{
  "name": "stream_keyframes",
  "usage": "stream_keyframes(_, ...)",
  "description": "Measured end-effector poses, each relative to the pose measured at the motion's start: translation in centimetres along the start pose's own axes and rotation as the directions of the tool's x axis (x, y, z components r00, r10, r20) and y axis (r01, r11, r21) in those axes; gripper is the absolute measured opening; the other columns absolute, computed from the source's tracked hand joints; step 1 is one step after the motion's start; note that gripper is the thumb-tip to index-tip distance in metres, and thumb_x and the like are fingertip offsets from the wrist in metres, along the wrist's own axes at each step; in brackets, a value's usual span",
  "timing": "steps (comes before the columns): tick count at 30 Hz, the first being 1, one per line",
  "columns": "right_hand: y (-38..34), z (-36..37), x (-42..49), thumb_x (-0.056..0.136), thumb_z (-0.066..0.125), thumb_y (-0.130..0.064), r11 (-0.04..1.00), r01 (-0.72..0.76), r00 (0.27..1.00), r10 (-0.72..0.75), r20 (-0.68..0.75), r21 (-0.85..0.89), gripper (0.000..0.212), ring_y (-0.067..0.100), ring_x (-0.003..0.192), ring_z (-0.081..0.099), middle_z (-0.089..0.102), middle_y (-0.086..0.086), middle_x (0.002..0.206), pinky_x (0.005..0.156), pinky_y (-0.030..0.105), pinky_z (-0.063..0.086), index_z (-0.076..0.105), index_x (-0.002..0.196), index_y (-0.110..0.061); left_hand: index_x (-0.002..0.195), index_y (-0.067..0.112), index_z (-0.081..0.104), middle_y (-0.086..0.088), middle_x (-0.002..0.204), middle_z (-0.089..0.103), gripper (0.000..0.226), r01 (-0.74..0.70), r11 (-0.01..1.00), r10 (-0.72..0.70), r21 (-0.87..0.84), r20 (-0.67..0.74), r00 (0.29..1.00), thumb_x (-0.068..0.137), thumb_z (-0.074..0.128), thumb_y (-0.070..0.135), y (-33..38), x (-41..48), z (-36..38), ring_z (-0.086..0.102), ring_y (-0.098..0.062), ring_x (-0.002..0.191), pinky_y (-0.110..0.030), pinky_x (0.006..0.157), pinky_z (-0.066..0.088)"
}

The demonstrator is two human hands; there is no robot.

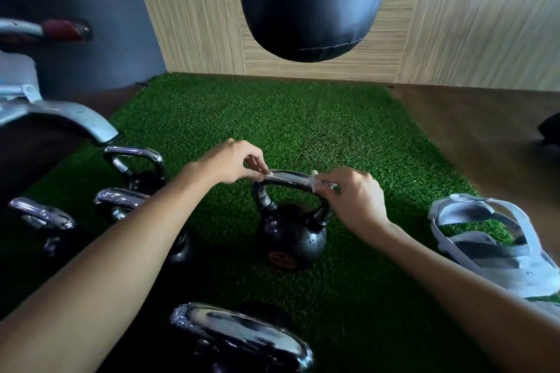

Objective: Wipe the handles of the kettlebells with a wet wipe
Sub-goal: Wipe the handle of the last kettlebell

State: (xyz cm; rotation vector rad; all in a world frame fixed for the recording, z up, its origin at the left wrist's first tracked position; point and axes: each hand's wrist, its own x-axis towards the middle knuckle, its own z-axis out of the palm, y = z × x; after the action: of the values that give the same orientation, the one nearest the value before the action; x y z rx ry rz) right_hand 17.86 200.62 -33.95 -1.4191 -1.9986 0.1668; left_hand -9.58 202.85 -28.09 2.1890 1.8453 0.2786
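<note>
The kettlebell [291, 236] stands on turf [272, 118], other kettlebells [136, 172] at its 9 o'clock. The left hand [233, 163] and right hand [354, 197] each pinch 1 end of the wet wipe [289, 176], stretching it over the handle [261, 195], likely for see-saw rubbing.

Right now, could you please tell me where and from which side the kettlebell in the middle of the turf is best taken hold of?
Take the kettlebell by the top bar of its chrome handle, coming down from above. It stands upright on the turf, handle arching over the round body with an open gap for fingers. The wet wipe lies along that bar.
</note>
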Motion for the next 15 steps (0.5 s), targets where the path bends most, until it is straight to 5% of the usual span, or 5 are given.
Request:
stream_keyframes(6,-2.6,0.3,0.9,0.091,0.073,-0.033,0.991,-0.031,0.999,0.029,0.014,0.130,0.014,0.005,0.064,0.064,0.078,-0.013,0.103,0.060,0.025,0.054,0.080,0.104,-0.034,0.092,0.036,0.075,0.018,0.096,0.073,0.020,0.055,0.994,-0.062,0.092,0.081,0.995,0.075,0.086,0.037,1.4,0.9,-1.2,0.065,-0.006,0.089,-0.030,0.074,0.047)
stream_keyframes(12,0.0,0.9,-4.0,0.090,0.075,-0.029,0.965,-0.181,0.969,0.207,-0.131,0.189,0.027,-0.012,0.050,0.043,0.078,-0.010,0.106,0.045,0.008,0.026,0.076,0.116,-0.031,0.094,0.033,0.074,0.016,0.095,0.075,0.017,0.048,0.999,-0.047,0.021,-0.010,0.999,0.081,0.084,0.029,0.7,0.0,0.1,0.068,-0.006,0.091,-0.029,0.074,0.047)
stream_keyframes(15,-0.1,0.8,-3.5,0.091,0.074,-0.031,0.952,-0.242,0.960,0.263,-0.099,0.185,0.027,-0.006,0.044,0.043,0.079,-0.008,0.096,0.043,0.013,0.024,0.075,0.118,-0.034,0.095,0.035,0.074,0.017,0.096,0.075,0.017,0.053,0.998,-0.055,-0.025,-0.049,0.997,0.082,0.084,0.031,0.0,-0.3,0.6,0.069,-0.007,0.094,-0.026,0.071,0.045)
